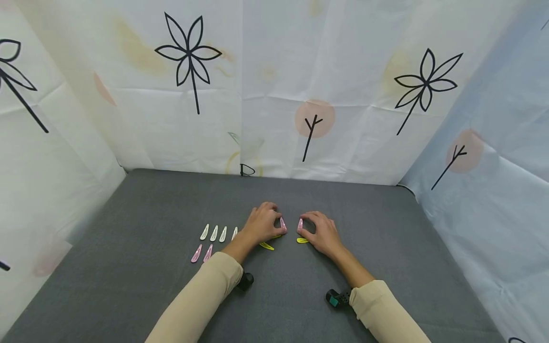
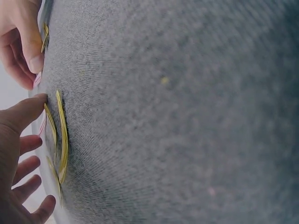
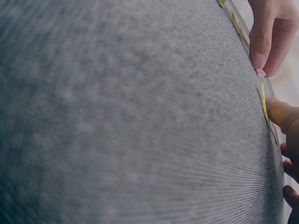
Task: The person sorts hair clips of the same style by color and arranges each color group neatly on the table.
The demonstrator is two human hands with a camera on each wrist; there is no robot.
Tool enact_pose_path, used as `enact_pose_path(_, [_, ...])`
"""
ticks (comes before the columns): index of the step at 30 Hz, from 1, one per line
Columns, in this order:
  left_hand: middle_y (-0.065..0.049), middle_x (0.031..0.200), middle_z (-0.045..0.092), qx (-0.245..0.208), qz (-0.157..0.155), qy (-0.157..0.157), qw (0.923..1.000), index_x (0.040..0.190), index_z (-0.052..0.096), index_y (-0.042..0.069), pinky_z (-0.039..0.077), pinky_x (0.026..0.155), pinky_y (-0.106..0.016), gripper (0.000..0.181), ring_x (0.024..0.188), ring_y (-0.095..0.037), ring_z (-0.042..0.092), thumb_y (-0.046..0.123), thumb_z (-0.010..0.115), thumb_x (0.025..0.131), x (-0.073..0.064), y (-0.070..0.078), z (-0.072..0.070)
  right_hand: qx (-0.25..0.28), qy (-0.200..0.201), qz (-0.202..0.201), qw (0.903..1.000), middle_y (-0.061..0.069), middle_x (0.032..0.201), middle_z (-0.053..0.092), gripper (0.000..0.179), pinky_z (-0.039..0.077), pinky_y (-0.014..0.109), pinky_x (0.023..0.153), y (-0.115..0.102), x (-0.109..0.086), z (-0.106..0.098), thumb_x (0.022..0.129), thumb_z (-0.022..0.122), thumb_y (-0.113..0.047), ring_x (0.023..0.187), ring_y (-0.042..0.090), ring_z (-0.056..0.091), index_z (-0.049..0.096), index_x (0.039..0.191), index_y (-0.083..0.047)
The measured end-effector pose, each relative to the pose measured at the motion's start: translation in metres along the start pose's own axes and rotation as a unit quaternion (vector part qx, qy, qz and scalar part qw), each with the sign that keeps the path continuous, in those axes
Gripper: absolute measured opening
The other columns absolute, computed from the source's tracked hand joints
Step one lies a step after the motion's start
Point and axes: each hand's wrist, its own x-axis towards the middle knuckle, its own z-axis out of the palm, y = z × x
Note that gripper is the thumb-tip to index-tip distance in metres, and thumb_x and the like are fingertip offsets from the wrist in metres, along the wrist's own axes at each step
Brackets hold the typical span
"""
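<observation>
In the head view my left hand (image 1: 261, 225) holds a pink hair clip (image 1: 283, 223) between thumb and fingers, close above the table. Opposite it, my right hand (image 1: 320, 232) pinches a second pink hair clip (image 1: 300, 224), with a gap between the two clips. A yellow hair clip (image 1: 267, 246) lies beside the left hand, and another is partly hidden under that hand. Below the right thumb rests a further yellow hair clip (image 1: 302, 240), also visible in the right wrist view as a thin yellow edge (image 3: 265, 107).
Left of the left forearm, several white hair clips (image 1: 214, 233) lie in a row, the rightmost partly covered by the arm. Pink hair clips (image 1: 196, 253) lie below them. The grey cloth-covered table (image 1: 141, 238) meets patterned white curtains (image 1: 274, 71) at back and sides.
</observation>
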Motion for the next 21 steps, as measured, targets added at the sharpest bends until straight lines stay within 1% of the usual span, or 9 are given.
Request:
enact_pose_path(4, [-0.009, 0.134, 0.059, 0.013, 0.006, -0.001, 0.9999, 0.113, 0.075, 0.007, 0.041, 0.101, -0.055, 0.044, 0.132, -0.027, 0.046, 0.043, 0.076, 0.086, 0.001, 0.000, 0.000, -0.002, -0.002, 0.001, 1.0000, 0.013, 0.124, 0.064, 0.042, 0.037, 0.057, 0.096, 0.000, 0.000, -0.001, 0.084, 0.081, -0.025, 0.120, 0.032, 0.057, 0.069, 0.121, -0.007])
enact_pose_path(8, [-0.007, 0.136, 0.058, 0.039, 0.029, 0.003, 0.9988, 0.110, 0.076, 0.009, 0.041, 0.100, -0.055, 0.043, 0.133, -0.025, 0.045, 0.045, 0.074, 0.086, -0.001, -0.001, -0.004, -0.002, -0.003, 0.003, 1.0000, 0.013, 0.125, 0.064, 0.043, 0.037, 0.057, 0.095, 0.000, 0.000, 0.000, 0.084, 0.081, -0.026, 0.120, 0.032, 0.057, 0.069, 0.121, -0.008])
enact_pose_path(12, [-0.007, 0.137, 0.057, 0.058, 0.070, 0.017, 0.9957, 0.109, 0.077, 0.009, 0.043, 0.097, -0.054, 0.043, 0.132, -0.024, 0.046, 0.045, 0.075, 0.086, -0.007, -0.004, -0.016, -0.003, -0.001, 0.004, 1.0000, 0.013, 0.125, 0.064, 0.043, 0.038, 0.057, 0.095, 0.000, 0.000, 0.001, 0.084, 0.081, -0.025, 0.120, 0.032, 0.057, 0.069, 0.121, -0.007])
enact_pose_path(15, [-0.008, 0.136, 0.057, 0.068, 0.109, 0.030, 0.9913, 0.105, 0.077, 0.008, 0.046, 0.093, -0.052, 0.041, 0.131, -0.026, 0.048, 0.044, 0.076, 0.085, -0.013, -0.009, -0.026, -0.003, -0.001, 0.005, 1.0000, 0.013, 0.125, 0.064, 0.044, 0.037, 0.057, 0.095, 0.000, 0.000, 0.000, 0.084, 0.082, -0.025, 0.120, 0.032, 0.057, 0.069, 0.121, -0.007])
enact_pose_path(18, [-0.009, 0.136, 0.057, 0.074, 0.146, 0.040, 0.9858, 0.102, 0.077, 0.009, 0.048, 0.089, -0.050, 0.038, 0.129, -0.027, 0.049, 0.043, 0.077, 0.084, -0.022, -0.015, -0.034, 0.000, -0.003, 0.005, 1.0000, 0.013, 0.125, 0.064, 0.044, 0.037, 0.056, 0.095, 0.000, 0.000, 0.000, 0.084, 0.082, -0.025, 0.121, 0.032, 0.056, 0.069, 0.122, -0.007])
enact_pose_path(21, [-0.011, 0.135, 0.058, 0.064, 0.180, 0.048, 0.9805, 0.103, 0.077, 0.010, 0.049, 0.085, -0.050, 0.036, 0.127, -0.028, 0.051, 0.041, 0.077, 0.084, -0.034, -0.021, -0.042, 0.000, -0.004, 0.004, 1.0000, 0.013, 0.125, 0.064, 0.044, 0.037, 0.056, 0.096, 0.001, 0.001, 0.000, 0.084, 0.081, -0.024, 0.121, 0.032, 0.056, 0.068, 0.122, -0.007])
